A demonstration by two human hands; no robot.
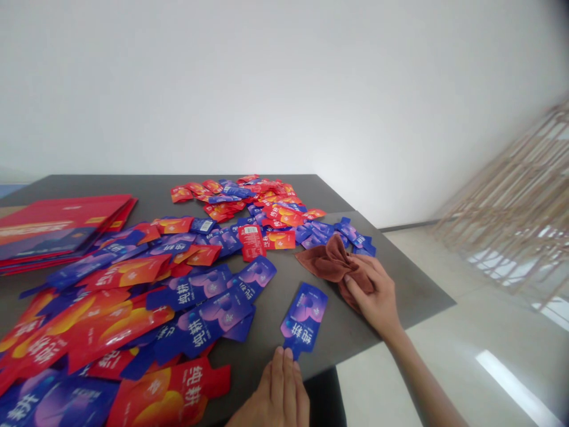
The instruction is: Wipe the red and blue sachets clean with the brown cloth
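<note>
Steadying blue packet ahead, L fingers are lying together (grip unclear); R fingers are squeezing brown cloth; next move's prob. needing packet flat.

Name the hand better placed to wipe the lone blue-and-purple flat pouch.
Probably the right hand: it grips the brown fabric cloth beside the pouch, while the left hand is at the pouch's narrow end.

Left fingers touch a blue pouch; right fingers grip brown cloth

I observed a white wall, dark table, pale floor bearing a bright streak, and blurred slats at right.
</note>
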